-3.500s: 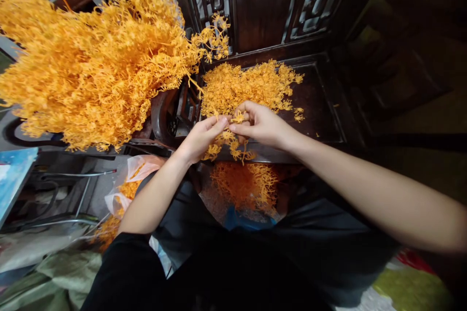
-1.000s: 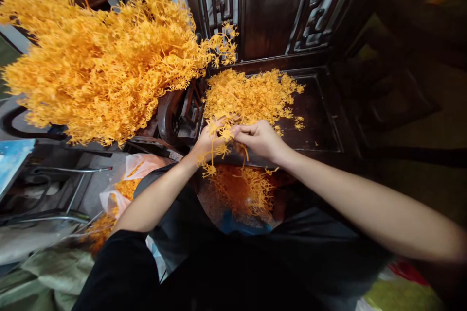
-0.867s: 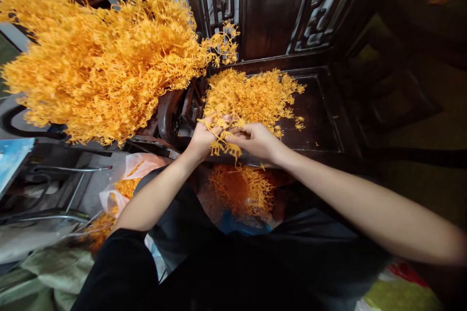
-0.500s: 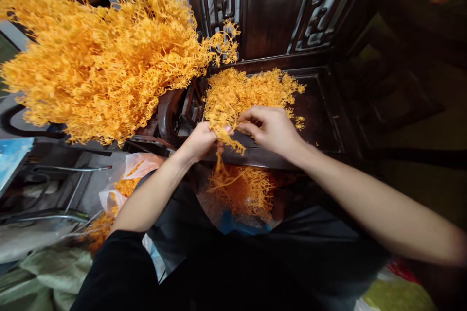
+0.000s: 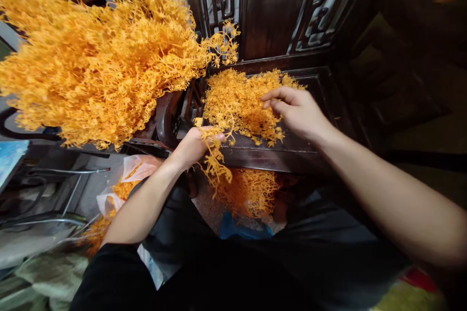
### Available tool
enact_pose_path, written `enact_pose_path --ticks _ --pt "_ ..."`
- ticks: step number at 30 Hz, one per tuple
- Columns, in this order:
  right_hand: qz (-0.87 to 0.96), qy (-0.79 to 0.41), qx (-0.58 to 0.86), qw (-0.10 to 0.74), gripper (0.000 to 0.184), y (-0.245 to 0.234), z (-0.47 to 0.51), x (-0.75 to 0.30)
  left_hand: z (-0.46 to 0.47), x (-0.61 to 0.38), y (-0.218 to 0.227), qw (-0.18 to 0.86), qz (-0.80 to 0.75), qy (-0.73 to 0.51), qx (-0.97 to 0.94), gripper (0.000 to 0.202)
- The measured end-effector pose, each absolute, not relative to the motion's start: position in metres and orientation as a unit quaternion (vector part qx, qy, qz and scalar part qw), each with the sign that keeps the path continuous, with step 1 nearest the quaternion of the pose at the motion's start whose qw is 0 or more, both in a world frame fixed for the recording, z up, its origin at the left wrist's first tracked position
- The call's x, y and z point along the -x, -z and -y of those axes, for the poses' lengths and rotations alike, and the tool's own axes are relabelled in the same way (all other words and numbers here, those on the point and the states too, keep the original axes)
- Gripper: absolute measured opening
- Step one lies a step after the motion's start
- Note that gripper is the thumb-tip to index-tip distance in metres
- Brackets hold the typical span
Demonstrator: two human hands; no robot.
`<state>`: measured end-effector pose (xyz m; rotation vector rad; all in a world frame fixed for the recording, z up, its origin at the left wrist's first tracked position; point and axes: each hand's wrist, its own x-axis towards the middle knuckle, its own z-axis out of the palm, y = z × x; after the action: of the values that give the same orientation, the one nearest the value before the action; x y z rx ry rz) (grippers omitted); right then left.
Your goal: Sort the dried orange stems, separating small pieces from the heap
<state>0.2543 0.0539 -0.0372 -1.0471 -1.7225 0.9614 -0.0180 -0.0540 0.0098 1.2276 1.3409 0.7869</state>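
Observation:
Orange plastic branching sprigs, like artificial foliage, are all around my hands. My left hand (image 5: pixel 200 145) is closed on an orange sprig (image 5: pixel 218 160), whose branches hang below the thumb and fan out above it. Over the right part of a low orange pile (image 5: pixel 237 92) hovers my right hand (image 5: pixel 294 107). Its fingers are loosely bent and slightly apart, with nothing visible between them. The pile lies on a dark wooden seat (image 5: pixel 255 155).
A large heap of orange sprigs (image 5: pixel 98 63) rises at left beside the curved armrest (image 5: pixel 168 116). More orange strands (image 5: pixel 251 192) are under the seat edge, above blue plastic (image 5: pixel 241 229). A pinkish-white bag (image 5: pixel 138 167) stands left of my leg. A carved wooden backrest (image 5: pixel 277 9) closes the far side.
My right hand has moved right and slightly up, away from my left hand, over the pile. My left hand has shifted slightly left, still holding a sprig.

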Motion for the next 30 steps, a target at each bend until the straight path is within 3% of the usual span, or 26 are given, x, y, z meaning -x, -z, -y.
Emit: enact_pose_path --ticks 4,7,11,19,23,26,30 --pt "0.685 -0.47 0.366 0.419 0.046 0.023 -0.017 -0.216 0.056 0.012 -0.001 0.528 -0.543 -0.324 -0.566 0.028" --pt "0.689 -0.422 0.413 0.42 0.053 0.021 -0.013 -0.203 0.054 0.005 -0.005 0.523 -0.537 -0.316 -0.582 0.032" --pt "0.66 -0.338 0.463 0.485 0.051 0.041 -0.039 -0.2 0.046 0.002 -0.021 0.512 -0.555 -0.345 -0.557 0.027" --pt "0.497 -0.409 0.513 0.568 0.039 0.034 -0.104 -0.256 0.054 0.019 -0.025 0.529 -0.537 -0.228 -0.617 0.029" --pt "0.618 -0.427 0.465 0.469 0.034 0.016 -0.065 -0.256 0.057 0.026 -0.027 0.452 -0.513 -0.148 -0.714 0.016" --pt "0.769 -0.425 0.352 0.323 0.035 0.009 -0.029 -0.236 0.058 0.023 -0.028 0.442 -0.479 -0.092 -0.753 0.017" --pt "0.841 -0.479 0.212 0.135 0.043 0.006 -0.013 -0.223 0.057 0.017 -0.026 0.437 -0.423 -0.073 -0.791 0.015"
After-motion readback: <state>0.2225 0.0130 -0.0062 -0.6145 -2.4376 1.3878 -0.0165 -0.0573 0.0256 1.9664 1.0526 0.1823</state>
